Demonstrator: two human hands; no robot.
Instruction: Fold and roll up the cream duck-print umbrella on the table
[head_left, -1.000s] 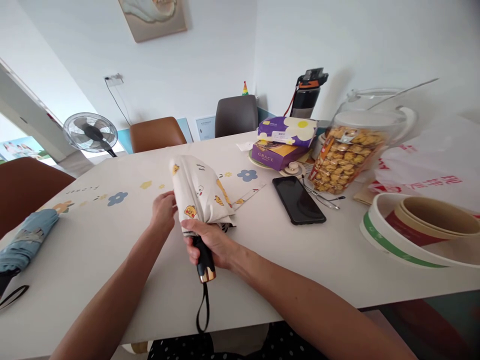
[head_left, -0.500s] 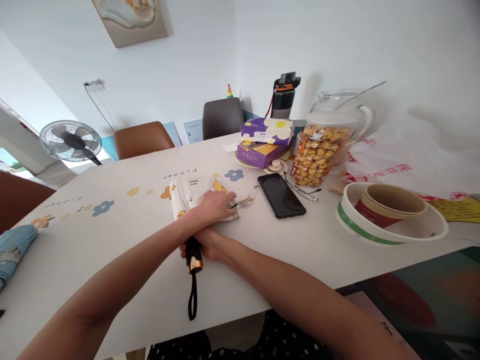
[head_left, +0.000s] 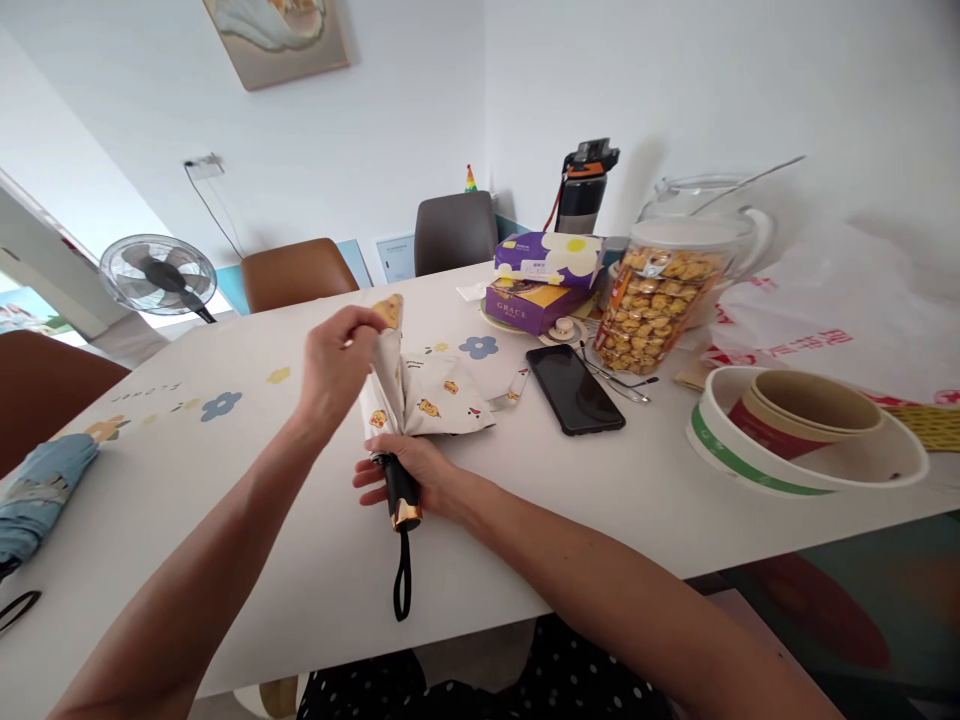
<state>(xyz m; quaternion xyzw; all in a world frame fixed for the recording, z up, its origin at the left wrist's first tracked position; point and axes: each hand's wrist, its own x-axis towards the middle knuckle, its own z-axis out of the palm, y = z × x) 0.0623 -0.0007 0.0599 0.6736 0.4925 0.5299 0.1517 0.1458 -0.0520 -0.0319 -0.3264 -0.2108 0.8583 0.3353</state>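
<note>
A folding umbrella (head_left: 444,402) lies on the table, its white canopy printed with small yellow cartoon ducks. Its black handle (head_left: 403,492) has a gold end and a wrist loop and points towards me. With the thumb on top and fingers underneath, my right hand (head_left: 420,470) grips it where handle meets canopy. My left hand (head_left: 341,362) pinches a fold of the canopy and holds it raised at the left side. One part of the canopy spreads loosely to the right, and its closing strap (head_left: 517,388) sticks out beyond.
Right of the umbrella lie a black phone (head_left: 575,388) and glasses (head_left: 626,386). Beyond are purple boxes (head_left: 536,305), a snack jar (head_left: 652,300), a glass pitcher (head_left: 754,235), a black bottle (head_left: 583,195) and paper bowls (head_left: 806,425). A folded blue umbrella (head_left: 45,490) lies far left.
My left hand has moved from flat on the canopy to the left, lifting a fold with it. My right hand still holds the umbrella, with more of its fingers showing. The view has shifted slightly.
</note>
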